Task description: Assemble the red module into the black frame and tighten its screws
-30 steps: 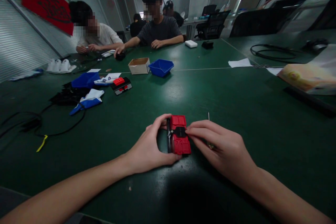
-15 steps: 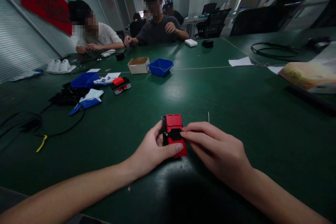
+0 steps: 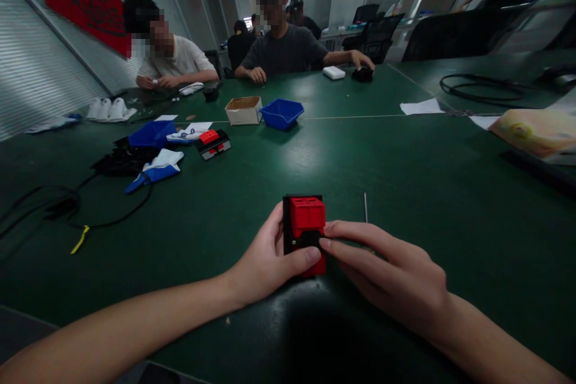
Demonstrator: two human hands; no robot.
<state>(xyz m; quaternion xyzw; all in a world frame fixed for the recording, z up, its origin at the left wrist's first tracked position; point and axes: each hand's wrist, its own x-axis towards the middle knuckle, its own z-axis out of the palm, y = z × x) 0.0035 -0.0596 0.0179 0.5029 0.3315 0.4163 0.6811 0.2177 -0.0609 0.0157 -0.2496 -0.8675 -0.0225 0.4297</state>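
A small red and black block-shaped device [image 3: 305, 223] stands on the green table [image 3: 405, 180] right in front of me. My left hand [image 3: 265, 261] wraps round its left side, thumb pressed across its lower front. My right hand [image 3: 391, 276] comes in from the right, fingers pressed together with the fingertips against the black part in the middle of the device. A thin metal pin [image 3: 365, 207] lies on the table just to the right of the device.
Further back stand a blue tray [image 3: 281, 113], a cardboard box [image 3: 243, 110] and a second red and black device [image 3: 213, 143]. Gloves [image 3: 155, 169] and black cables [image 3: 67, 207] lie at the left. Two people sit at the far side. A yellow bag [image 3: 531, 132] lies at the right.
The device has been tipped up from lying flat to standing on end, and both hands have shifted with it. The person opposite has stretched a hand out to a black object.
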